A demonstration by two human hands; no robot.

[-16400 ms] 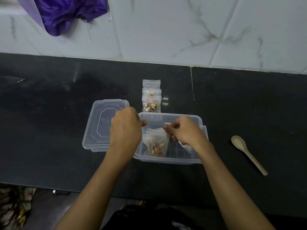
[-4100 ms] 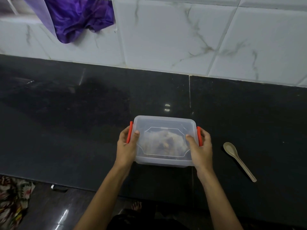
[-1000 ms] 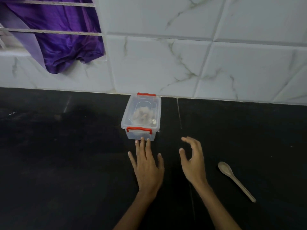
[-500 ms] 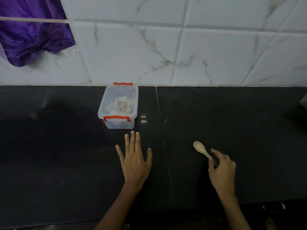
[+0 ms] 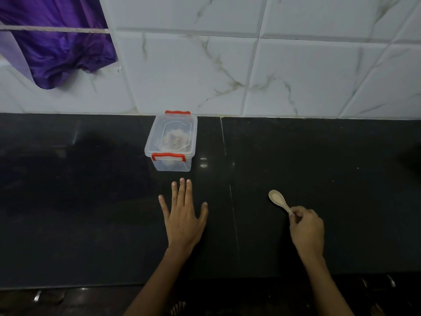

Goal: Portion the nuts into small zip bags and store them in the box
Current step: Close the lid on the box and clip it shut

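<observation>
The box (image 5: pixel 171 142) is seen shut, both red clips down, against the wall tiles at the back of the worktop (image 5: pixel 319 160), with the bagged nuts dimly visible inside. The spoon (image 5: pixel 278 200) should be lifted level by its handle and cleared away. The right hand (image 5: pixel 306 229) is curled, its fingers (image 5: pixel 293 213) pinching the handle's end. The left hand (image 5: pixel 183 215) is laid flat, splayed and empty, near the box.

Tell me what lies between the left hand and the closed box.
Nothing: the head view shows only bare black counter between the left hand and the box.
</observation>
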